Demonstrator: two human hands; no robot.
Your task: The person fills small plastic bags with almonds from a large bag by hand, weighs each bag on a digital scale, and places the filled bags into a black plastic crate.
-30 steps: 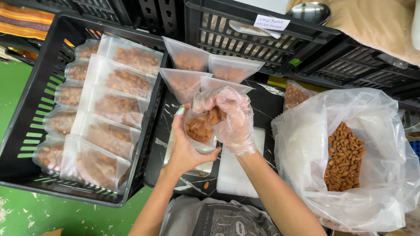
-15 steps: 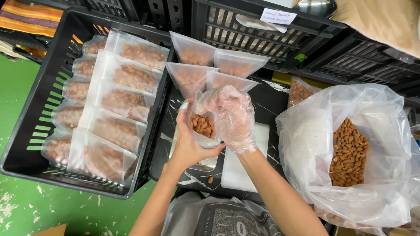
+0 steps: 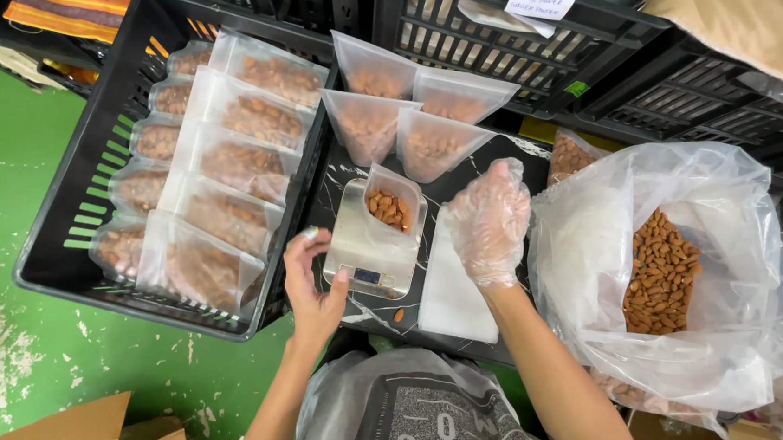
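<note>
- A small clear plastic pouch (image 3: 393,206), holding only a shallow layer of brown almonds, stood open on the flat silver kitchen scale (image 3: 372,251); judging by that thin layer, it was barely started and most of its filling was left to do.
- The bare left hand (image 3: 314,284) rested at the near left corner of the scale, fingers loosely curled and grasping nothing, the thumb touching the scale's front edge beside its small display.
- The right hand (image 3: 489,220), covered by a thin clear disposable glove, hovered just to the right of the pouch with fingers relaxed and spread; it gripped nothing that could be made out.
- The big crumpled clear plastic bag (image 3: 685,271) to the right lay open with a heap of loose almonds (image 3: 662,274) in its hollow, so plenty of stock appeared to remain.
- Four filled pouches (image 3: 409,110), unsealed and fanned open at the top, leaned together just beyond the scale; these looked portioned but not closed.
- The black slotted plastic crate (image 3: 66,213) on the left held two rows of flat, filled almond packets (image 3: 216,197), which read as the finished share and covered most of its floor.
- A white rectangular sheet (image 3: 450,299) lay beside the scale, under the gloved wrist.
- One stray almond (image 3: 399,315) sat on the dark marbled tabletop (image 3: 339,174) in front of the scale.
</note>
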